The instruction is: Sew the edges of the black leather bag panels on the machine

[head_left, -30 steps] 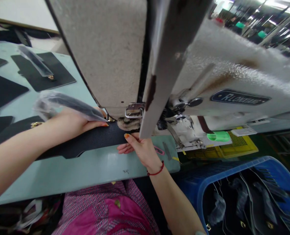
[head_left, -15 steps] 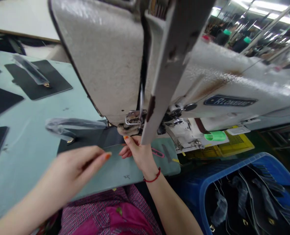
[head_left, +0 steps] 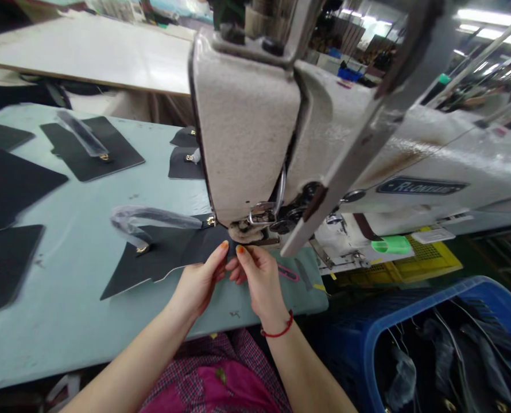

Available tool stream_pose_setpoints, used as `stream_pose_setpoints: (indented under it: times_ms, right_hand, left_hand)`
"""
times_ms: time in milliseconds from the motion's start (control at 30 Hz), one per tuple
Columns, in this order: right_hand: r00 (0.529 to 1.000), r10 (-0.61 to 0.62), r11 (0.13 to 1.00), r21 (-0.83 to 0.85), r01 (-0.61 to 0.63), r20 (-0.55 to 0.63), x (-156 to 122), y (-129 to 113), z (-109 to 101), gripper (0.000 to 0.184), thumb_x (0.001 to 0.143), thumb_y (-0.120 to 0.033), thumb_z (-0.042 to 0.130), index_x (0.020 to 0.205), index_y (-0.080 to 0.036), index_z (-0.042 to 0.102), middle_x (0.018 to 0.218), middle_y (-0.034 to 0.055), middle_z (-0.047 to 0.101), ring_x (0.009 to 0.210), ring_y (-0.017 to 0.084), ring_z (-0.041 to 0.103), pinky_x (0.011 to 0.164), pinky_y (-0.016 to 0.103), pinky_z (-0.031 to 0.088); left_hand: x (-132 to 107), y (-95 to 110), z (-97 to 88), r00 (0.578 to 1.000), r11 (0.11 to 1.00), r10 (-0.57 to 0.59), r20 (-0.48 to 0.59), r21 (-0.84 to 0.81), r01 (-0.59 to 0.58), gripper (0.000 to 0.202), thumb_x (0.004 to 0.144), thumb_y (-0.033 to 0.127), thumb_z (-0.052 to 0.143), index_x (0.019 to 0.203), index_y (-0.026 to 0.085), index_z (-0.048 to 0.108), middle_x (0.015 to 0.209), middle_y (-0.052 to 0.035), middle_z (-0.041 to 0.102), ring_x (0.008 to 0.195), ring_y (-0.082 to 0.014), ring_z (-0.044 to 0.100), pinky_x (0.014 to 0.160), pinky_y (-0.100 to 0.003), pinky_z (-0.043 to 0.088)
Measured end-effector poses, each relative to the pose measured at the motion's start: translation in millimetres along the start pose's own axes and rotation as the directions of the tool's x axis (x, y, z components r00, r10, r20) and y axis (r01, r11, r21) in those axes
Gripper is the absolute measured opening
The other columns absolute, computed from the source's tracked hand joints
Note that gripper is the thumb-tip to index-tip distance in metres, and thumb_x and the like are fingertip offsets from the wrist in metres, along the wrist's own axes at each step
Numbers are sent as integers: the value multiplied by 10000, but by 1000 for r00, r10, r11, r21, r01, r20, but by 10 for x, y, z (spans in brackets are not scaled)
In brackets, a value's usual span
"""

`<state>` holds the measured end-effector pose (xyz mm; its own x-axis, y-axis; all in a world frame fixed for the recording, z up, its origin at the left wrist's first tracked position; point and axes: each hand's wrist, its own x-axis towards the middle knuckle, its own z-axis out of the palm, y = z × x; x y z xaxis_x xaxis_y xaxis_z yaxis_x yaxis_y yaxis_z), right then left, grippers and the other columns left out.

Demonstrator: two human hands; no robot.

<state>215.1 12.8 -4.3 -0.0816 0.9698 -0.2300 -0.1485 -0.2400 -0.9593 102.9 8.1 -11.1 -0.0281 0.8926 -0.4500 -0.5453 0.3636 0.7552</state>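
A black bag panel (head_left: pixel 173 246) lies on the pale green table, its right end beneath the head of a sewing machine (head_left: pixel 247 132). Clear plastic wraps the handle (head_left: pixel 156 216) fixed to it by gold-coloured hardware. My left hand (head_left: pixel 201 281) pinches the panel's near edge, thumb on top. Close beside it, my right hand (head_left: pixel 258 275) is closed on the same edge, just in front of the presser foot area. The needle and the fingertips under the panel are hidden.
More black panels (head_left: pixel 94 163) lie on the table (head_left: pixel 78 252) at left and behind. A pink-handled tool (head_left: pixel 287 273) rests right of my right hand. At lower right stands a blue basket (head_left: pixel 370 344) holding plastic-wrapped black pieces. A metal lever (head_left: pixel 345 178) slants down before the machine.
My left hand has moved right and taken hold of the panel edge beside my right hand. The lever's lower end now appears farther right of my hands. The camera view has shifted.
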Motion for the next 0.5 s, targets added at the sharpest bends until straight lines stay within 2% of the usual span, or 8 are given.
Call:
stream_pose_setpoints:
  times_ms: [100, 167, 267, 367, 433, 500]
  right_hand:
    - [998, -9, 997, 74, 13, -54, -24, 42, 75, 404, 865, -537, 610, 690, -173, 602, 624, 28, 687, 461, 103, 568, 441, 194, 420]
    - [995, -34, 996, 79, 41, -92, -30, 48, 113, 401, 866, -518, 613, 656, -179, 576, 572, 10, 649, 447, 97, 543, 438, 193, 406]
    - [991, -58, 998, 19, 60, -118, -31, 17, 115, 364, 869, -486, 617, 673, -184, 571, 549, -8, 606, 452, 94, 524, 455, 194, 410]
    - [990, -101, 992, -89, 93, -94, -22, -33, 68, 332, 880, -468, 609, 706, -187, 579, 560, -10, 594, 476, 101, 530, 483, 204, 424]
    - [989, -130, 983, -141, 119, -69, -20, -61, 34, 335, 893, -462, 593, 701, -189, 573, 558, -10, 585, 482, 102, 525, 492, 209, 422]
    - [989, -136, 979, -162, 127, -50, -37, -72, 4, 344, 906, -461, 578, 696, -188, 566, 559, -10, 578, 484, 101, 521, 495, 208, 419]
  left_hand:
    - [1, -10, 5, 980, 992, -70, 185, -87, 87, 548, 740, 552, 713, 460, 190, 411, 470, 44, 351, 464, -98, 365, 518, -267, 409]
    - [19, -19, -16, 970, 984, -110, 219, -112, 136, 593, 731, 581, 707, 426, 194, 378, 448, 54, 305, 443, -87, 327, 520, -269, 423]
    - [59, -11, -82, 991, 992, -117, 69, -46, 120, 498, 618, 532, 816, 488, 163, 508, 492, 41, 406, 481, -83, 367, 489, -232, 380]
    - [86, 33, -139, 991, 990, -115, -69, 75, 120, 419, 524, 462, 881, 680, 134, 673, 612, 5, 550, 559, -99, 446, 485, -215, 343]
    - [92, 68, -152, 992, 985, -112, -60, 124, 119, 406, 541, 458, 870, 705, 132, 690, 607, 11, 544, 557, -98, 435, 488, -219, 331]
    - [95, 97, -148, 995, 982, -95, -19, 163, 97, 400, 575, 480, 844, 614, 135, 646, 540, 32, 475, 523, -88, 384, 480, -222, 311]
